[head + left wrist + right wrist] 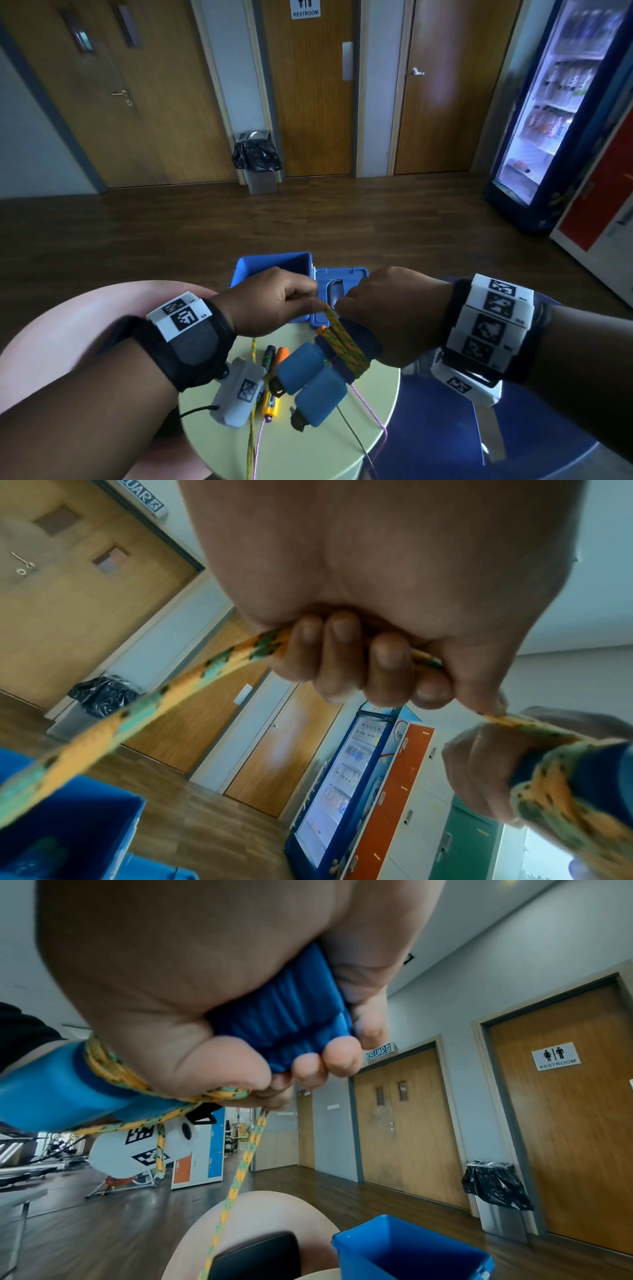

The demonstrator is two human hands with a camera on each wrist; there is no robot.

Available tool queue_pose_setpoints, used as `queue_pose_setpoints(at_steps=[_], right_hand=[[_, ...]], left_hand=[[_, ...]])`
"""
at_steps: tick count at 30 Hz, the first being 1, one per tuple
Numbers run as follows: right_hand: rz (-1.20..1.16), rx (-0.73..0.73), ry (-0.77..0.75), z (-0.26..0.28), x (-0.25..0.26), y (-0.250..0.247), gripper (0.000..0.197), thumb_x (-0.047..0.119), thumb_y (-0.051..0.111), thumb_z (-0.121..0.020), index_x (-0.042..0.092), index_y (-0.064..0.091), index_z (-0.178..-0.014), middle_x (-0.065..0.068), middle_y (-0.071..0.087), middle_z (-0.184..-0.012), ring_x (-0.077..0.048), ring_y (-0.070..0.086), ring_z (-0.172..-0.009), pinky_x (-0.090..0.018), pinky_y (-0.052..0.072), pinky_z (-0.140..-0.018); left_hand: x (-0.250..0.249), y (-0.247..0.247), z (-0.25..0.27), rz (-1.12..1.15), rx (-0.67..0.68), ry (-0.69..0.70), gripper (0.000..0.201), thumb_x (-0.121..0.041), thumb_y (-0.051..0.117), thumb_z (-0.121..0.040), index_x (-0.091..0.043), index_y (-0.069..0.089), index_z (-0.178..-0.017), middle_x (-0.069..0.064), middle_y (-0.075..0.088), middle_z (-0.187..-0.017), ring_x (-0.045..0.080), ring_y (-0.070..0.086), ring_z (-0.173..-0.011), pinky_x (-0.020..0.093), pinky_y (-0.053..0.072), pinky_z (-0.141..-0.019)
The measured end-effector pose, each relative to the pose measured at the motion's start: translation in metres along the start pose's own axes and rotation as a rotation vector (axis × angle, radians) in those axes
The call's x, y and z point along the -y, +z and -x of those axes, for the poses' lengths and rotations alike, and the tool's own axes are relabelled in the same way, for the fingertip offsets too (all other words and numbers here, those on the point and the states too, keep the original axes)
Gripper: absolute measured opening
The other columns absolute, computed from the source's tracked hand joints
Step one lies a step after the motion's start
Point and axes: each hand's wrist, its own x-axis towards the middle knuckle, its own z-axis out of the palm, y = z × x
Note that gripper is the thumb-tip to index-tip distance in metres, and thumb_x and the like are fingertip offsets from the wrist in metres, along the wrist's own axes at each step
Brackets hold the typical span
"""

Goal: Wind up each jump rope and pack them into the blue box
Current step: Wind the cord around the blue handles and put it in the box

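My right hand (387, 318) grips a pair of blue jump-rope handles (308, 377) side by side, held above the round table. Its fingers curl round their ribbed ends (284, 1015). An orange-and-green braided rope (342, 342) is wound in a few turns round the handles beside that hand. My left hand (274, 301) is fisted on the rope (103, 729) just left of the right hand. The rope's free length hangs down (246, 1153). The blue box (274, 267) stands open behind my hands, and what is inside is hidden.
The box's blue lid (342, 277) lies to its right. On the pale table (308, 452) lie other ropes: an orange handle (281, 354), a yellow handle (269, 404), a thin pink cord (368, 407). A pink seat (68, 342) is left, a blue seat (445, 428) right.
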Motion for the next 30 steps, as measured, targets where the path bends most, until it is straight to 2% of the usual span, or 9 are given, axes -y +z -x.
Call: queue_pose_setpoints(at_steps=[5,9,13,17,23,26,28,29,30], right_hand=[[-0.027,-0.128,0.028,0.001,-0.004,-0.003,0.022,0.044,0.054,-0.077,0.031,0.044,-0.091,0.006,0.061,-0.089,-0.022,0.063,-0.081,-0.036,0.054,-0.071],[-0.096,-0.273,0.027,0.001,-0.006,0.001,0.024,0.042,0.056,-0.072,0.034,0.038,-0.085,0.007,0.058,-0.08,-0.024,0.06,-0.069,-0.037,0.054,-0.061],[-0.098,-0.317,0.029,0.0,-0.004,0.008,0.037,0.042,0.062,-0.071,0.037,0.027,-0.083,0.009,0.056,-0.076,-0.022,0.059,-0.066,-0.035,0.053,-0.059],[-0.112,-0.263,0.019,-0.003,0.0,0.009,0.033,0.042,0.062,-0.072,0.035,0.033,-0.084,0.009,0.057,-0.077,-0.021,0.061,-0.071,-0.035,0.053,-0.065],[-0.15,-0.265,0.017,-0.003,-0.004,0.005,0.027,0.042,0.062,-0.071,0.034,0.041,-0.086,0.008,0.059,-0.079,-0.023,0.061,-0.072,-0.037,0.053,-0.064],[-0.2,-0.366,0.058,0.001,-0.005,0.001,0.022,0.04,0.056,-0.068,0.029,0.051,-0.086,0.007,0.06,-0.077,-0.026,0.06,-0.066,-0.037,0.052,-0.057],[-0.225,-0.467,0.116,0.002,-0.006,-0.004,0.026,0.042,0.052,-0.065,0.026,0.053,-0.086,0.006,0.06,-0.074,-0.029,0.059,-0.063,-0.033,0.049,-0.054],[-0.232,-0.507,0.153,0.002,-0.006,-0.007,0.029,0.044,0.053,-0.064,0.025,0.055,-0.085,0.006,0.06,-0.073,-0.028,0.059,-0.062,-0.029,0.046,-0.054],[-0.241,-0.545,0.189,0.001,-0.005,-0.008,0.032,0.046,0.054,-0.062,0.025,0.056,-0.086,0.007,0.06,-0.073,-0.027,0.059,-0.062,-0.026,0.041,-0.055]], left_hand=[[0.001,-0.002,0.002,0.131,-0.007,-0.041,0.048,-0.062,0.058,-0.083,-0.021,0.045,-0.061,-0.011,0.032,-0.06,0.004,0.031,-0.056,0.019,0.028,-0.054],[0.002,0.0,0.004,0.347,-0.002,-0.067,0.038,-0.055,0.06,-0.081,-0.025,0.047,-0.061,-0.007,0.033,-0.063,0.009,0.031,-0.06,0.026,0.027,-0.057],[0.002,-0.007,0.01,0.287,-0.024,-0.011,0.048,-0.064,0.062,-0.083,-0.025,0.045,-0.061,-0.003,0.033,-0.064,0.013,0.031,-0.06,0.032,0.027,-0.058],[0.002,-0.016,0.009,0.2,-0.029,0.039,0.042,-0.063,0.057,-0.088,-0.032,0.049,-0.062,0.003,0.035,-0.064,0.023,0.033,-0.061,0.045,0.029,-0.057],[0.003,-0.015,0.005,0.181,-0.004,0.032,0.04,-0.058,0.055,-0.09,-0.028,0.048,-0.063,-0.006,0.035,-0.063,0.013,0.033,-0.06,0.033,0.029,-0.057],[-0.005,-0.009,-0.002,0.324,-0.042,0.01,0.032,-0.044,0.059,-0.089,-0.03,0.052,-0.061,-0.012,0.039,-0.06,0.004,0.036,-0.057,0.021,0.032,-0.055],[0.003,0.002,-0.002,0.557,-0.091,-0.089,0.024,-0.034,0.064,-0.083,-0.029,0.06,-0.06,-0.013,0.05,-0.055,-0.002,0.046,-0.051,0.016,0.042,-0.053],[0.011,0.013,0.0,0.686,-0.165,-0.214,0.02,-0.027,0.068,-0.081,-0.025,0.064,-0.062,-0.01,0.057,-0.054,0.0,0.053,-0.049,0.021,0.051,-0.057],[0.021,0.024,0.002,0.8,-0.254,-0.31,0.016,-0.024,0.073,-0.081,-0.02,0.065,-0.068,-0.005,0.061,-0.055,0.005,0.058,-0.049,0.032,0.058,-0.065]])
